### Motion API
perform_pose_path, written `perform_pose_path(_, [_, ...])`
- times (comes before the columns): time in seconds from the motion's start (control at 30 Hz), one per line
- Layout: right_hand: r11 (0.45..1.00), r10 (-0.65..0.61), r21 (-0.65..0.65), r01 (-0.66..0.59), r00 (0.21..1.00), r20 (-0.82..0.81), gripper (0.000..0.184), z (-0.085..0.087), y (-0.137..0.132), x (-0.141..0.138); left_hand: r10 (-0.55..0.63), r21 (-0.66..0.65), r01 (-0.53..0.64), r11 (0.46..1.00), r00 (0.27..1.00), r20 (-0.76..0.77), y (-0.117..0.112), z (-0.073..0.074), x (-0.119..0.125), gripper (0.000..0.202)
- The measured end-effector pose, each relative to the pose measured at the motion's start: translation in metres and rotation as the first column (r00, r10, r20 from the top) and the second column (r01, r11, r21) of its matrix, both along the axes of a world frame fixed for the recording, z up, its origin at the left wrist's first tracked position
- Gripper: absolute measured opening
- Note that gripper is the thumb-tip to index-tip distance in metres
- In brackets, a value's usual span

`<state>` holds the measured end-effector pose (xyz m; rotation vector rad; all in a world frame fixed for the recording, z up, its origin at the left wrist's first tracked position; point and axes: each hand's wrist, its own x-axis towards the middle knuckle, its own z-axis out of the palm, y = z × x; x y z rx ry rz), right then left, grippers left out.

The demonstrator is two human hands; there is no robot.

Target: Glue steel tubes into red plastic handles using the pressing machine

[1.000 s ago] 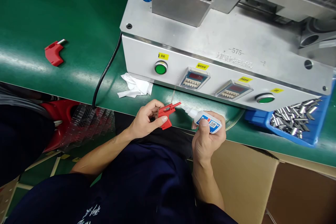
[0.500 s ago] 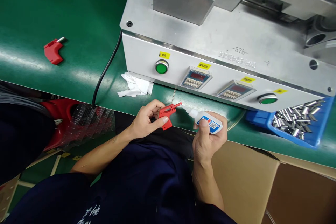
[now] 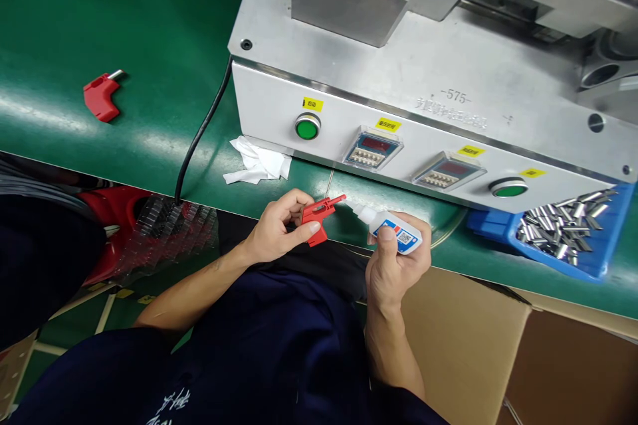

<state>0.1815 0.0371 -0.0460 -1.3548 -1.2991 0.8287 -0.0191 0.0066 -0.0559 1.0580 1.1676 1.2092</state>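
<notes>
the left hand (image 3: 279, 229) is closed around a red plastic part (image 3: 314, 216), with the fingers curled behind it and the thumb across its face, so its thin arm sticks out to the right, free of the fingers. the right hand (image 3: 396, 265) is wrapped around a white squeeze bottle (image 3: 396, 232) with a printed label, pinching the body so the narrow nozzle points left, and that grip keeps the fingers well back from the tip. the nozzle tip sits just beside the thin arm of the red part; i cannot tell whether they touch. both hands work low in the frame, close together and right over the front edge of the green worktop (image 3: 124, 20), probably because that edge gives the forearms somewhere to come in from. the steel control box (image 3: 279, 99) stands just above them, so room to move upward is tight, while a crumpled white cloth (image 3: 256, 161) lies against its base to the left. farther left, a black cable (image 3: 202, 136) crosses the belt, and a second red part (image 3: 98, 97) lies alone at upper left. at the right, a blue tray (image 3: 603, 239) of metal tubes (image 3: 553, 226) sits at the box's corner, and a cardboard box (image 3: 463, 345) lies below the worktop edge.
</notes>
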Motion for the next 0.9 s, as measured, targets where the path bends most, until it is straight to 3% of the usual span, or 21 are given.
perform_pose_path(0.17, [1.000,0.006,0.001,-0.006,1.000,-0.012,0.029,0.004,0.000,-0.003,0.004,-0.022,-0.005,1.000,1.000,-0.014,-0.001,0.000,0.000,0.029])
perform_pose_path(0.27, [1.000,0.007,-0.004,-0.008,0.992,-0.124,0.030,0.005,0.004,0.003,0.011,-0.029,-0.012,1.000,1.000,-0.016,0.000,-0.001,0.000,0.029])
perform_pose_path(0.43, [0.983,0.110,-0.117,-0.142,0.962,-0.249,0.035,0.002,0.011,0.028,-0.003,-0.026,0.003,1.000,1.000,-0.002,-0.001,0.000,0.000,0.031])
perform_pose_path(0.57, [0.972,0.205,-0.117,-0.205,0.979,-0.017,0.024,0.002,0.007,0.044,-0.060,-0.086,0.060,0.994,0.998,-0.003,-0.003,0.005,-0.004,0.030])
perform_pose_path(0.7, [0.975,0.220,-0.034,-0.221,0.921,0.322,0.017,0.004,-0.001,0.053,-0.149,-0.206,0.140,0.969,0.988,-0.033,0.004,0.005,-0.012,0.034])
perform_pose_path(0.8, [0.962,0.251,-0.001,-0.273,0.884,0.394,0.023,0.014,-0.005,0.065,-0.173,-0.272,0.153,0.950,0.984,-0.048,0.007,0.006,-0.013,0.040])
perform_pose_path(0.9, [0.958,0.222,0.077,-0.275,0.885,0.409,0.020,0.038,0.002,0.094,-0.164,-0.299,0.131,0.945,0.983,-0.086,0.004,0.008,-0.013,0.042])
